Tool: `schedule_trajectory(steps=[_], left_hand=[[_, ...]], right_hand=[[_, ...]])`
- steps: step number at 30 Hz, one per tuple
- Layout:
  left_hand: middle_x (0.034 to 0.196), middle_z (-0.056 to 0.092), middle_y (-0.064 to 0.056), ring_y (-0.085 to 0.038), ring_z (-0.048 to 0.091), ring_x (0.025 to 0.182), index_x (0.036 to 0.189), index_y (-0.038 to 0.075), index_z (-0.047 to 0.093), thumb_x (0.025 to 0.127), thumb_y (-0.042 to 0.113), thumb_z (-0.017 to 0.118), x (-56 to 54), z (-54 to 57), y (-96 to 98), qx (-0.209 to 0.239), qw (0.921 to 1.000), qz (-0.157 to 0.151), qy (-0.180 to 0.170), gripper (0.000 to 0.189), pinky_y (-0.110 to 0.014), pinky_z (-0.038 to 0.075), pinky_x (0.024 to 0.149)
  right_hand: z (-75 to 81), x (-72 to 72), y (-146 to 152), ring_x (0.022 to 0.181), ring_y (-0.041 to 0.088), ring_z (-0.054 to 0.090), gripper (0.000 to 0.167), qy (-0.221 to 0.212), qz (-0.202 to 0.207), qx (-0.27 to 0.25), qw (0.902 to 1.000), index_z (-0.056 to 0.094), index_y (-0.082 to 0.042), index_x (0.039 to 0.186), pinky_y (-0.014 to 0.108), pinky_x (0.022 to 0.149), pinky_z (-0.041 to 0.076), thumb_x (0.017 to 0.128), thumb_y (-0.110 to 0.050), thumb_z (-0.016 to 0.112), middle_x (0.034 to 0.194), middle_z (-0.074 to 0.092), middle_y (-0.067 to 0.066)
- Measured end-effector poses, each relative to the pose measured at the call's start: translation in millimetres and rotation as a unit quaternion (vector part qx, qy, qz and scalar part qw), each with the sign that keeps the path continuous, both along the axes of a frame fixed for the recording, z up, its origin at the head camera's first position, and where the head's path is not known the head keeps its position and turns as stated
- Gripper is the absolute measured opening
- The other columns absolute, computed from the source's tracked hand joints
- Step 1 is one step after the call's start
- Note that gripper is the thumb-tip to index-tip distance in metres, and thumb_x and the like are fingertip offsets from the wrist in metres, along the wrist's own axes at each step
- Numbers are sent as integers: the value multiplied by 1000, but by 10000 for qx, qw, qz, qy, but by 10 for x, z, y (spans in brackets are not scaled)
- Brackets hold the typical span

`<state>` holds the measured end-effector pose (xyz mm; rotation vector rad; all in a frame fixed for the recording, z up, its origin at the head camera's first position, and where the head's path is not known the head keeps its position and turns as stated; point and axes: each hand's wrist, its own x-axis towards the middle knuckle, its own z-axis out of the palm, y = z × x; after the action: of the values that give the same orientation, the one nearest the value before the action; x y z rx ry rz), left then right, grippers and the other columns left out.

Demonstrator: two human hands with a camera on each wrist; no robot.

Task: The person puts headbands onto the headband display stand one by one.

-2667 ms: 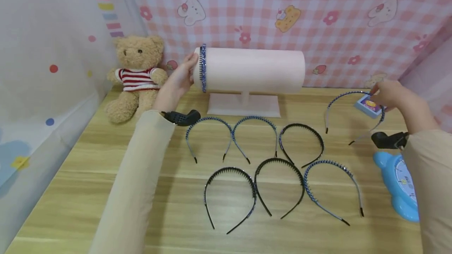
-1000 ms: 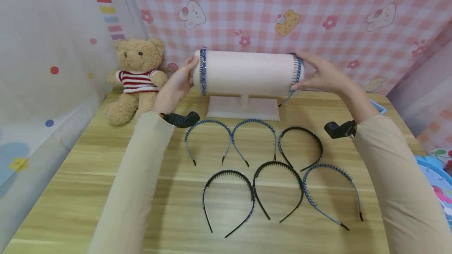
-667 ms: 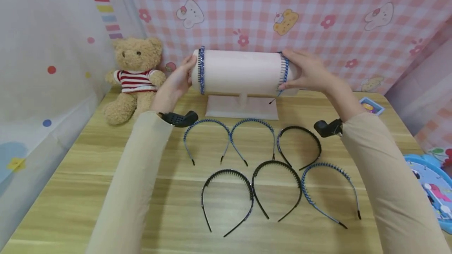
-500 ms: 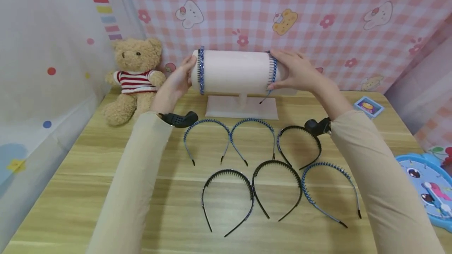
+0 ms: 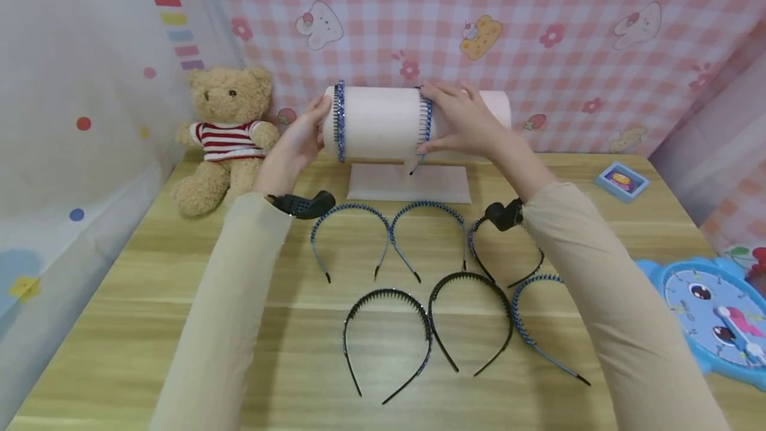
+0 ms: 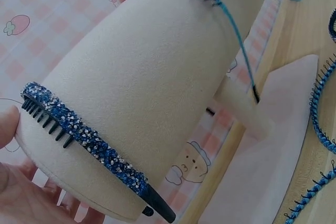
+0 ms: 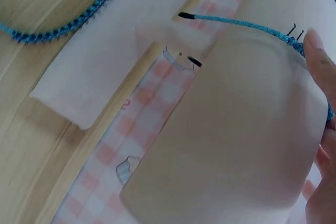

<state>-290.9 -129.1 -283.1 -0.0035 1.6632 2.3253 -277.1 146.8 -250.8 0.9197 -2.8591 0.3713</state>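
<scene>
A white cylindrical headband stand (image 5: 383, 122) lies crosswise at the back of the table, on a flat base (image 5: 383, 185). My left hand (image 5: 304, 130) grips its left end, thumb and fingers on opposite sides in the left wrist view. Just inside that end sits a glittery dark-blue toothed headband (image 5: 340, 122). My right hand (image 5: 465, 122) holds a blue braided headband (image 5: 425, 118) round the cylinder, right of its middle. Thumb and fingers press on the band, and its black-tipped end (image 6: 255, 93) hangs below the cylinder.
Several blue and black headbands, including a black one (image 5: 387, 292), lie in two rows on the wooden table (image 5: 239, 324). A teddy bear (image 5: 230, 138) sits at left. To the right are a small blue box (image 5: 622, 181) and a blue clock (image 5: 712, 318).
My right hand brought the blue headband from the table's right side onto the cylinder's right end, then slid it left along the cylinder. My left hand stayed at the left end.
</scene>
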Motion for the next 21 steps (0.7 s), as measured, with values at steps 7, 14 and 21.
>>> schedule_trajectory(steps=[7, 14, 21], left_hand=[[55, 29, 7, -7, 22, 45, 146, 22, 12, 96, 34, 42, 9, -10, 31, 10, 10000, 86, -21, 59, -17, 20, 49], [54, 30, 8, -7, 23, 45, 147, 22, 12, 96, 34, 42, 12, -4, 89, -17, 10000, 83, -4, 60, -17, 21, 49], [53, 31, 8, -7, 23, 45, 146, 22, 14, 96, 35, 42, 20, 12, 97, -42, 9999, 121, -26, 59, -17, 21, 49]], right_hand=[[-21, -16, -231, 137, 32, 23, 97, 194, 233, 145, 9994, 26, -5, 143, 48, 113, 3, 71, -51, 73, 148, 29, 13], [-13, -1, -372, 139, 31, 21, 99, 173, 224, 258, 9993, 21, -7, 145, 49, 113, -1, 72, -53, 70, 150, 23, 11], [-35, 28, -534, 140, 30, 15, 97, 133, 291, 328, 9989, 13, -8, 146, 44, 113, -7, 77, -55, 63, 153, 14, 11]])
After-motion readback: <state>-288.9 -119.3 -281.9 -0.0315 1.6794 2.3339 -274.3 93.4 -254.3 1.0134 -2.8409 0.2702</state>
